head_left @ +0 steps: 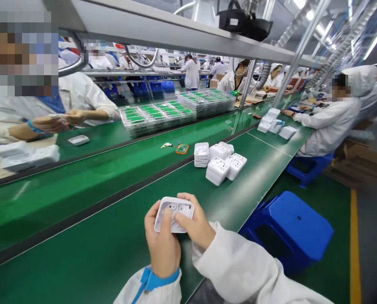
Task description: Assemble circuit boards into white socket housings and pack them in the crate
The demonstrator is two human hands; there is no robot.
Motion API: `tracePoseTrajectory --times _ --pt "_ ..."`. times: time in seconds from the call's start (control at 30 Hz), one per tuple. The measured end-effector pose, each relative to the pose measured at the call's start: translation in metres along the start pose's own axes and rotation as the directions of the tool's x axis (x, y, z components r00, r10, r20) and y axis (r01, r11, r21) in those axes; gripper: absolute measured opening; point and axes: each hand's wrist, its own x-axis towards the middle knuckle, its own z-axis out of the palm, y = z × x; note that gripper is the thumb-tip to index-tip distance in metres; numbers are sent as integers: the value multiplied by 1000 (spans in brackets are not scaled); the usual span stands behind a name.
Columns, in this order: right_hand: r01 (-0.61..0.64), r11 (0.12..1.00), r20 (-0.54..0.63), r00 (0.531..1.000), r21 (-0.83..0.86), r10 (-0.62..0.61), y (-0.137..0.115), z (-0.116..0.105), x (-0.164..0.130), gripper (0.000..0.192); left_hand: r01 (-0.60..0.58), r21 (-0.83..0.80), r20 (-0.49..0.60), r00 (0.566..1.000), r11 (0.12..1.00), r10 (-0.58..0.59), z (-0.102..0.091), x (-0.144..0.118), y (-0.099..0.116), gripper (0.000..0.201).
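Observation:
A white plastic housing point(185, 207) with rounded corners is held above the green bench, its hollow inner side toward me. Around its left edge, the fingers of my left hand point(163, 240) are closed, with the thumb lying on the inside. My right hand point(199, 223) grips the right edge, its thumb also pressing inside the shell. Whether a small part lies under the thumbs is hidden. A blue band circles my left wrist. Beyond my hands, several stacks of similar white housings point(217, 169) stand on the bench.
A small green circuit board point(182, 149) lies on the belt point(137, 158). Clear trays of green boards point(158, 116) are stacked on the far side. A co-worker's hands point(53, 122) hold a part at left. A blue stool point(296, 223) stands right of the bench.

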Motion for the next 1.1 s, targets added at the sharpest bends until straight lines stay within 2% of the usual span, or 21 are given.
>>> tracePoseTrajectory --times 0.07,0.13,0.17,0.23,0.27,0.33,0.43,0.53,0.6,0.73,0.8,0.9,0.97,1.03,1.1 --pt "35 994 -21 999 105 -32 -19 -26 9 52 -122 76 163 981 990 108 8 -9 2 54" --pt "101 983 -73 993 154 -91 -44 -72 33 50 -279 176 348 915 944 206 8 -13 4 58" --pt "147 978 -162 979 150 -122 -56 -101 50 47 -361 258 411 881 896 237 4 -13 3 60" --pt "175 978 -331 935 114 -128 -73 -164 90 43 -478 483 488 843 734 228 -10 -10 -6 63" --pt "136 988 -428 899 75 -91 -76 -195 111 41 -507 598 506 839 621 199 -20 -8 -14 63" --pt "-90 996 -619 783 -3 69 -75 -248 148 34 -545 741 550 828 393 110 -41 -5 -36 60" --pt "-259 966 -705 686 -7 178 -59 -300 184 27 -610 783 610 792 127 43 -66 -4 -71 59" --pt "-403 915 -745 618 -25 252 -41 -321 199 23 -670 739 674 734 -72 83 -74 -6 -91 57" --pt "-503 862 -769 574 -60 281 -33 -327 204 27 -687 708 705 698 -162 121 -74 -6 -95 54" --pt "-659 734 -820 503 -161 272 -27 -335 210 30 -692 673 739 642 -263 203 -69 -5 -94 49" --pt "-704 677 -843 483 -213 237 -29 -339 211 40 -692 657 754 611 -298 243 -67 -6 -91 48" --pt "-733 615 -865 476 -290 159 -38 -343 212 64 -703 632 775 570 -328 272 -65 -7 -87 47" --pt "-727 593 -872 483 -347 81 -49 -343 213 74 -709 623 782 560 -330 273 -63 -8 -84 48" --pt "-690 583 -857 515 -429 -21 -63 -338 212 75 -711 622 783 559 -328 272 -62 -9 -82 48" --pt "-617 580 -805 581 -531 -119 -79 -325 203 70 -710 627 779 562 -322 277 -62 -10 -81 47"
